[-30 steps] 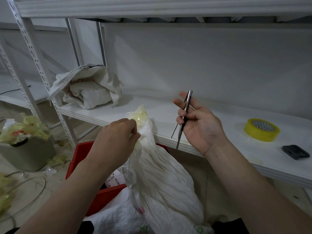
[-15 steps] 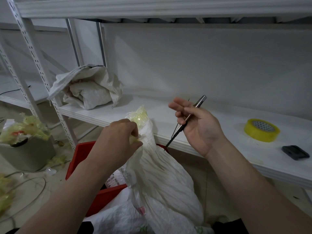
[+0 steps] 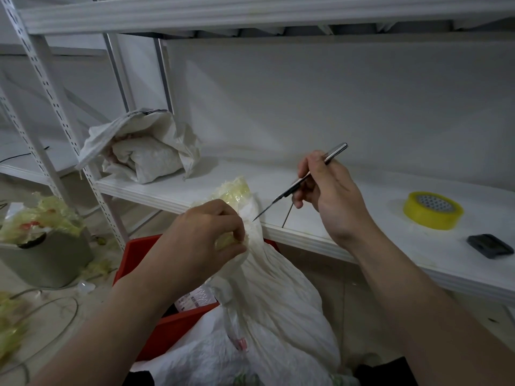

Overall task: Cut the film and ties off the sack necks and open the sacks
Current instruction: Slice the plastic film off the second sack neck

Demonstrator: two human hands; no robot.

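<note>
**Knife tip at the sack's neck**

My left hand (image 3: 206, 235) grips the bunched neck of the white sack (image 3: 278, 296), just below the yellowish film (image 3: 235, 190) wound round its top. My right hand (image 3: 331, 196) pinches a thin metal knife (image 3: 291, 188) like a pen, up and to the right of the neck. Its tip points down-left, just beside the cloth by my left fingers; I cannot tell whether it touches. The sack stands in front of the white shelf (image 3: 376, 201), above a red crate (image 3: 131, 257). A yellow tape roll (image 3: 433, 210) lies on the shelf, well off to the right.
</note>
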